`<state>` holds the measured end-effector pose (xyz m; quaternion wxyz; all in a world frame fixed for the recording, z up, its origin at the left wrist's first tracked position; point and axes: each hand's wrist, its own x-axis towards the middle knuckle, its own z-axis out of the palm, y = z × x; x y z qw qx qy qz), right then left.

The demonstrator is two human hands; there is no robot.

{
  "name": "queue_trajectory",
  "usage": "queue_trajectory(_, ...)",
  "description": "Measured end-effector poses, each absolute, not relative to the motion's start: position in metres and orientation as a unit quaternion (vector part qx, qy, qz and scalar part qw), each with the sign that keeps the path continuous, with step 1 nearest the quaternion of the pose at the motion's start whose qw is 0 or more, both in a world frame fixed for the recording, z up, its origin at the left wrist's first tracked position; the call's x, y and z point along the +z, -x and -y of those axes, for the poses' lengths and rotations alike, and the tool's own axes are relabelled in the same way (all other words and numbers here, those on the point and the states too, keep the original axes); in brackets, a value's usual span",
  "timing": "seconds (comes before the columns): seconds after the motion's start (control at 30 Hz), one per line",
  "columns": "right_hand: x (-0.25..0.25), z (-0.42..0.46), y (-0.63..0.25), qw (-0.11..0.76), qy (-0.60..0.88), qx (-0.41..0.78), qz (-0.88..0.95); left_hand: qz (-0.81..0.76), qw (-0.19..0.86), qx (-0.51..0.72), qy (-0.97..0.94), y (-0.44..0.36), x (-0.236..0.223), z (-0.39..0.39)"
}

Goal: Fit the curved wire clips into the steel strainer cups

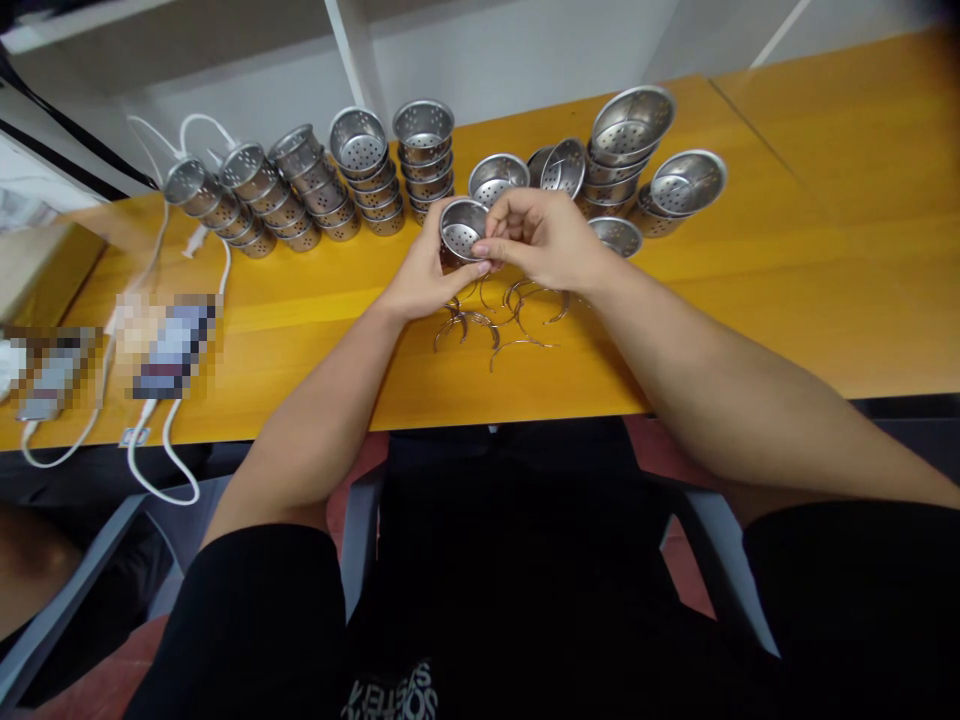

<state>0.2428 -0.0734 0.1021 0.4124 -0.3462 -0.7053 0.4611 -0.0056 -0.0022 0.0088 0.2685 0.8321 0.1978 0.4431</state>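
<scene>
My left hand (422, 267) is wrapped round a small perforated metal strainer cup (460, 228), its open top tilted towards me. At the cup's right rim, the thumb and fingers of my right hand (536, 235) are pinched together; whatever is between them is too small to make out. Under both hands, several thin curved wire handles (523, 342) lie loose on the table. Just behind the hands stand more strainer cups, one upright (499, 178) and one tipped on its side (563, 168).
Several stacks of perforated cups (363, 160) line the table's back left. More stacks (628, 130) stand at the back right. Two phones, one nearer (174, 350), lie at the left with white cables (166, 470) hanging over the front edge. A wooden table (787, 300) spans the view.
</scene>
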Motion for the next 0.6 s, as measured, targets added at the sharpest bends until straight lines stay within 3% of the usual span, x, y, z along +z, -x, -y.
queue_trajectory(0.33,0.100,0.072,-0.247,0.401,0.341,0.466,0.711,-0.234,0.257,0.422,-0.837,0.008,0.013,0.006)
queue_trajectory(0.5,0.101,0.078,-0.249,0.443,0.375,0.378,0.722,-0.274,0.260,0.432,-0.819,0.010,0.015,0.005)
queue_trajectory(0.6,0.109,0.082,-0.254,0.402,0.435,0.323,0.738,-0.292,0.264,0.442,-0.806,0.011,0.013,0.002)
